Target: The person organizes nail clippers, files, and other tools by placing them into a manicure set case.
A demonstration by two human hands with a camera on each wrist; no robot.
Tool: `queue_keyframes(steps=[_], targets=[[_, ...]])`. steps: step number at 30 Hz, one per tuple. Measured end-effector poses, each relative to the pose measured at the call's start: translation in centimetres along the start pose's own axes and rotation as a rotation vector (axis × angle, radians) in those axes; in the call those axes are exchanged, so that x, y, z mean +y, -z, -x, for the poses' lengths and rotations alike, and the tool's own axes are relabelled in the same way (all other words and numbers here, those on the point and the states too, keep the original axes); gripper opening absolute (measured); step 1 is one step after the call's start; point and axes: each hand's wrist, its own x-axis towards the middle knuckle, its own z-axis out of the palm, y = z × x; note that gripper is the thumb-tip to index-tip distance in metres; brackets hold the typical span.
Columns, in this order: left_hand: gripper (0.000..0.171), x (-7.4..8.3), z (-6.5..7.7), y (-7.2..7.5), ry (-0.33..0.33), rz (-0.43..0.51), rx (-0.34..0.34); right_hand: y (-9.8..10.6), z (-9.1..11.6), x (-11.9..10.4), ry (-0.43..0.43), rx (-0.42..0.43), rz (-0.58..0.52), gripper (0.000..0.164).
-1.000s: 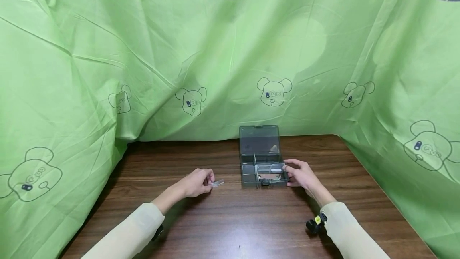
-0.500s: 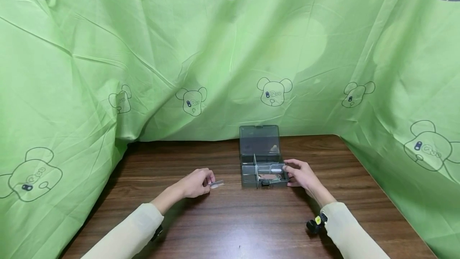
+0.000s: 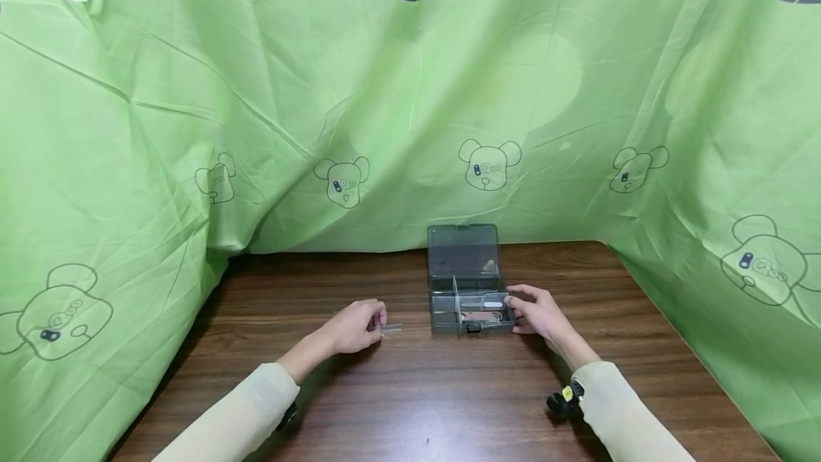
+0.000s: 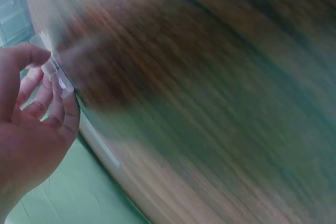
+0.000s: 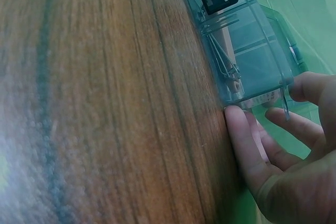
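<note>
My left hand (image 3: 355, 326) pinches a small clear plastic piece (image 4: 66, 86) between thumb and fingers, low over the table left of the box. In the head view, the thin end of that piece (image 3: 392, 327) points right. A smoky see-through compartment box (image 3: 445, 319) stands with its lid (image 3: 462, 252) raised at the back. My right hand (image 3: 537, 313) holds the box at its right end, thumb at the upper rim and fingers against the side. Inside the front compartment lie a flat pinkish piece (image 3: 477, 316) and thin metal wire pieces (image 5: 223, 59).
A clear strip (image 4: 102, 142) lies on the table beyond my left hand. Clear dividers (image 3: 455, 287) split the box, whose black latch (image 3: 474, 329) faces front. Green printed cloth (image 3: 398, 91) hangs around the brown wooden table (image 3: 410, 405).
The clear plastic piece has turned in my left fingers and now lies nearly level. My left hand has shifted very slightly right. The right hand and the box stay put.
</note>
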Motion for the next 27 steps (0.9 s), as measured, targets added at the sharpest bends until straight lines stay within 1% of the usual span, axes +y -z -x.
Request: queue_keyframes(steps=[4, 7, 11, 16, 21, 27], targets=[[0.017, 0.2, -0.2, -0.3, 0.023, -0.027, 0.008, -0.1, 0.1, -0.1, 0.003, -0.002, -0.002, 0.05], [0.014, 0.2, -0.3, -0.5, 0.042, -0.03, 0.006, -0.1, 0.1, -0.1, 0.01, -0.002, -0.002, 0.05], [0.014, 0.2, -0.5, -0.7, 0.047, -0.028, 0.013, -0.1, 0.1, 0.0, 0.005, -0.001, -0.001, 0.05], [0.016, 0.4, -0.7, -0.6, 0.027, -0.016, 0.016, -0.1, 0.0, -0.1, -0.002, -0.001, -0.003, 0.05], [0.014, 0.7, -0.9, -0.4, -0.014, -0.008, 0.009, -0.2, 0.2, -0.1, 0.005, -0.002, -0.015, 0.051], [0.012, 0.9, -1.8, -0.1, -0.071, -0.02, 0.016, -0.1, 0.3, -0.2, 0.006, -0.004, -0.019, 0.051]])
